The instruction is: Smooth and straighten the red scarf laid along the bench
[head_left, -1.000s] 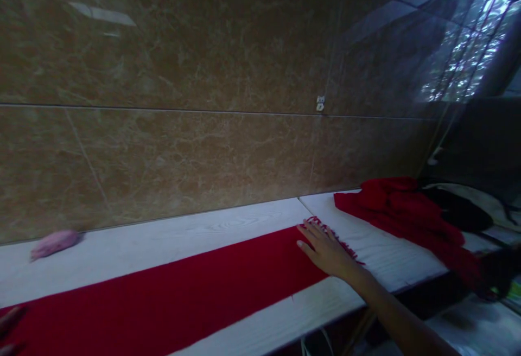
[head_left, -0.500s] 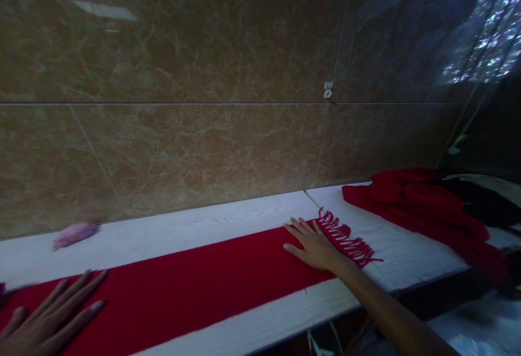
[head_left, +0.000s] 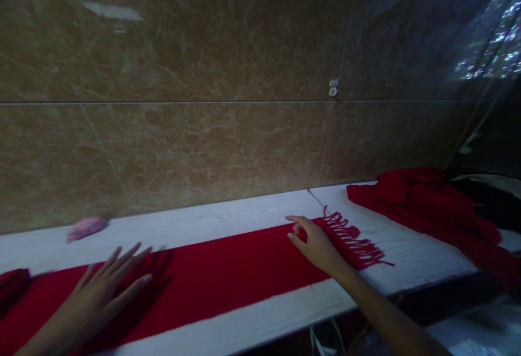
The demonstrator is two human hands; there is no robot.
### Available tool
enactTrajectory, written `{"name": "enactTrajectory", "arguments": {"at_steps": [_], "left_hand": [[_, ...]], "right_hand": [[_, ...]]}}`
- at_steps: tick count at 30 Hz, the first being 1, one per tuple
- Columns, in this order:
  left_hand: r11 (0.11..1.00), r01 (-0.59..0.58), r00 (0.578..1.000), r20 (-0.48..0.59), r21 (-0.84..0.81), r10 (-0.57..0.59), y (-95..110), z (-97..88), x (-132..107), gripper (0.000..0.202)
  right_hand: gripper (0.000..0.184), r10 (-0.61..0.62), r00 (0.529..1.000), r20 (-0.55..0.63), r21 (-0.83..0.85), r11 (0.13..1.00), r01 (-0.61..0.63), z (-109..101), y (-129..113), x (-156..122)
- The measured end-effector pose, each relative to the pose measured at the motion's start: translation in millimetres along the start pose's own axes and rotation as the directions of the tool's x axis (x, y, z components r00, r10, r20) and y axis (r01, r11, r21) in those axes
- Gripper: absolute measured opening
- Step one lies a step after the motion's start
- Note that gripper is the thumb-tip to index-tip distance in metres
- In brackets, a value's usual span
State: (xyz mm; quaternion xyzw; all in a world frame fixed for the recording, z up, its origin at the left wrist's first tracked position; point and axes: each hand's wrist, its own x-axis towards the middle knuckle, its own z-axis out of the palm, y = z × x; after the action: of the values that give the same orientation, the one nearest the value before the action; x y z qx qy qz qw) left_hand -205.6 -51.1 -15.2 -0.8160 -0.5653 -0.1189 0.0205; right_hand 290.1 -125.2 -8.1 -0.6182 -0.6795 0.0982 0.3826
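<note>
A long red scarf (head_left: 228, 272) lies flat along a white wooden table (head_left: 228, 217), its fringe (head_left: 352, 239) at the right end. My right hand (head_left: 315, 245) rests on the scarf just left of the fringe, thumb and forefinger pinched together at the cloth. My left hand (head_left: 103, 296) hovers over or lies on the scarf's left part, fingers spread and stretched out, holding nothing.
A heap of red cloth (head_left: 427, 209) lies on the table at the right, with dark cloth (head_left: 484, 201) behind it. A small pink lump (head_left: 85, 228) sits by the brown marble wall (head_left: 203, 101). The table's front edge runs close below the scarf.
My left hand has come into view and slid right along the scarf. My right hand's flat fingers have curled into a pinch near the fringe. The view has shifted left.
</note>
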Motion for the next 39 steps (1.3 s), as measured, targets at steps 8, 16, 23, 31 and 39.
{"name": "enactTrajectory", "arguments": {"at_steps": [8,16,23,31,39], "left_hand": [[0.896,-0.334,0.903,0.172,-0.292,0.393,234.5,-6.5,38.7,0.065],[0.901,-0.318,0.875,0.275,-0.297,0.399,253.6,27.6,57.7,0.091],[0.906,-0.306,0.882,0.270,-0.292,0.385,252.1,33.1,58.2,0.111],[0.891,-0.315,0.887,0.233,-0.327,0.399,247.6,39.1,59.5,0.109],[0.866,-0.315,0.898,0.175,-0.387,0.405,241.8,35.4,50.1,0.099]], "right_hand": [[0.068,0.029,0.989,0.144,0.367,0.927,-0.080,32.3,-17.9,-16.9],[0.088,0.063,0.961,0.269,0.242,0.961,-0.130,26.9,-12.0,-19.1],[0.097,0.071,0.982,0.176,0.333,0.934,-0.127,29.4,1.4,-19.1],[0.064,0.016,0.990,0.138,0.363,0.930,-0.065,29.9,8.3,-16.4],[0.060,-0.069,0.986,0.155,0.126,0.991,0.050,41.7,22.6,-12.7]]}}
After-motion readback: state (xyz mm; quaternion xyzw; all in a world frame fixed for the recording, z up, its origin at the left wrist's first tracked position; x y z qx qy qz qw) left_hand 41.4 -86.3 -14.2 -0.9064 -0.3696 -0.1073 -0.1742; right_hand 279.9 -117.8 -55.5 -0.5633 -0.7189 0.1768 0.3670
